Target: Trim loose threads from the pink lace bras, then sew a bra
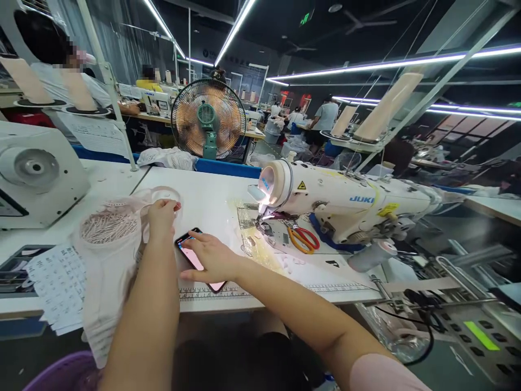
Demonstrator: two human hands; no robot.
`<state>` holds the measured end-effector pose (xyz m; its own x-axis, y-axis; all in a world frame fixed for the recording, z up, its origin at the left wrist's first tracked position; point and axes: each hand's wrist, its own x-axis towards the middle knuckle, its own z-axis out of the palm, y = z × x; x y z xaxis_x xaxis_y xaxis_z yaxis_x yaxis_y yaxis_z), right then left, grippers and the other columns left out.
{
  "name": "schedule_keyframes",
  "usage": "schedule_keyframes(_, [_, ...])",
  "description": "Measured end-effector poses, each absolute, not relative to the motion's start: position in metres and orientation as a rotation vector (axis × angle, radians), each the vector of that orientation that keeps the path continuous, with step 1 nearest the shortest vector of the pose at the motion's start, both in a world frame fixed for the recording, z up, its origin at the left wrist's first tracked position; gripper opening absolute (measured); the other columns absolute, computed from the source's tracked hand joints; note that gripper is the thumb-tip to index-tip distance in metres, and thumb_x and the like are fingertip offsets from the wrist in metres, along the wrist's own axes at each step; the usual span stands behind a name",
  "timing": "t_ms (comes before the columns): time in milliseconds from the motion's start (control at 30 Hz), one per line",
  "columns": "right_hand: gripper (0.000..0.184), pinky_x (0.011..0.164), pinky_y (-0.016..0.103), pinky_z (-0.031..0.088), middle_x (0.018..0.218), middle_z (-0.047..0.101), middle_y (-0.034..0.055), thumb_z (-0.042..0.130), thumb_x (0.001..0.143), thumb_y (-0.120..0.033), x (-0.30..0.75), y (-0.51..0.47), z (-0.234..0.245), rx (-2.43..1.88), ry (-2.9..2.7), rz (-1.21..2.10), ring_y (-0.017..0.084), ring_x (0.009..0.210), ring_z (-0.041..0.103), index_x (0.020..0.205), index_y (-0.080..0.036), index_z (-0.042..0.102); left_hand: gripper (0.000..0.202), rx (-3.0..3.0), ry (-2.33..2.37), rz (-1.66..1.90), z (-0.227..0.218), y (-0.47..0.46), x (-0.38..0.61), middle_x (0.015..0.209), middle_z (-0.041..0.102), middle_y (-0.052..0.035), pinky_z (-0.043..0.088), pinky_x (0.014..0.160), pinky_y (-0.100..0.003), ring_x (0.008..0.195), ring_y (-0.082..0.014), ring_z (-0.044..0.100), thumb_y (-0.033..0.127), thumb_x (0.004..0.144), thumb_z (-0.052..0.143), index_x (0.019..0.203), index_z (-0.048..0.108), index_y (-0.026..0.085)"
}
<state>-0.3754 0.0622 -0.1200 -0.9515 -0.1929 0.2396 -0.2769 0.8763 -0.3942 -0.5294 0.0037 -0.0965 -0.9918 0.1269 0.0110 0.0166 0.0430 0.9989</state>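
My left hand (161, 218) is above the table with its fingers curled and pressed together; what they hold, if anything, is hidden. Beside it lies a heap of pale pink garment pieces (116, 231), with a thin band (166, 191) curving just behind the hand. My right hand (214, 256) reaches across a smartphone (191, 247), fingers spread over its lit pink screen. A printed measuring scale (240, 296) runs along the table edge in front of the phone.
A JUKI sewing machine (321, 195) stands to the right, its needle area lit. Orange-and-red handled scissors (303, 239) lie beside it. Marked paper sheets (59, 282) hang over the left table edge. Behind are a large fan (208, 119) and several people working.
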Motion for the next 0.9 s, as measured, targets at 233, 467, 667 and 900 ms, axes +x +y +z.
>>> schedule_keyframes(233, [0.067,0.108,0.053,0.024,0.133,0.049,0.0156,0.056,0.078,-0.056,-0.384,0.057,-0.127,0.346,-2.884,0.667,0.029,0.136,0.026,0.127,-0.013,0.042,0.015,0.127,2.092,2.234,-0.097,0.003,-0.528,0.083,0.063,-0.0014,0.052,0.060,-0.028,0.068,-0.0121,0.060,0.027,0.086,0.058,0.089,0.060,0.012])
schedule_keyframes(467, [0.064,0.107,0.040,0.030,0.131,0.051,0.0144,0.058,0.079,-0.049,-0.346,0.073,-0.111,0.059,-2.832,0.769,0.026,0.132,0.032,0.127,-0.010,0.044,0.012,0.104,2.010,2.318,-0.094,0.003,-0.525,0.081,0.062,-0.0006,0.051,0.059,-0.027,0.067,-0.0119,0.060,0.024,0.085,0.059,0.086,0.060,0.012])
schedule_keyframes(667, [0.089,0.090,0.047,0.043,0.132,0.043,0.0235,0.065,0.065,-0.057,-0.322,0.056,-0.122,-0.324,-3.028,0.600,0.037,0.116,0.046,0.132,-0.005,0.037,0.010,0.151,1.891,2.369,-0.091,0.004,-0.524,0.079,0.060,0.0003,0.050,0.056,-0.025,0.064,-0.0107,0.058,0.022,0.085,0.058,0.086,0.059,0.012])
schedule_keyframes(900, [0.058,0.076,0.040,0.046,0.103,0.060,0.0161,0.062,0.060,-0.039,-0.317,0.084,-0.112,-0.670,-2.824,1.337,0.027,0.089,0.058,0.110,-0.012,0.049,0.025,0.158,1.816,2.360,-0.100,0.004,-0.528,0.100,0.061,-0.0058,0.053,0.068,-0.034,0.080,-0.0162,0.061,0.030,0.087,0.055,0.106,0.057,0.014])
